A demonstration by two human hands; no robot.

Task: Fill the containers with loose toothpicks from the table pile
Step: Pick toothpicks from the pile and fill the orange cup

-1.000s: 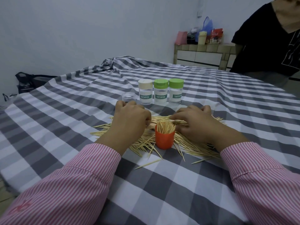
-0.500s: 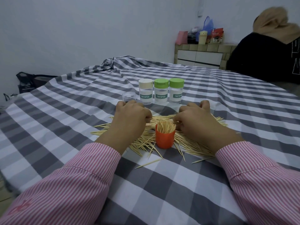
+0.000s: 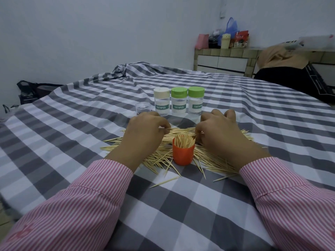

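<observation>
A small orange plastic cup (image 3: 183, 154) stands in the middle of the frame, full of upright toothpicks, inside the pile of loose wooden toothpicks (image 3: 213, 160). The left hand (image 3: 145, 134) and right hand (image 3: 220, 132) each pinch toothpicks with curled fingers beside it. Above them stand three clear jars (image 3: 179, 104) with lids and a little clear cup (image 3: 142, 108), on a grey and white checked cloth (image 3: 76, 124). A pale wall is behind.

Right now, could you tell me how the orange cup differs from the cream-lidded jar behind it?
The orange cup is open at the top; the cream-lidded jar is capped. The cup is opaque and packed with upright toothpicks; the jar is clear, and its contents are hard to make out. The cup stands in the toothpick pile between the hands; the jar stands beyond the pile, in a row with two green-lidded jars. Both stand upright.
</observation>
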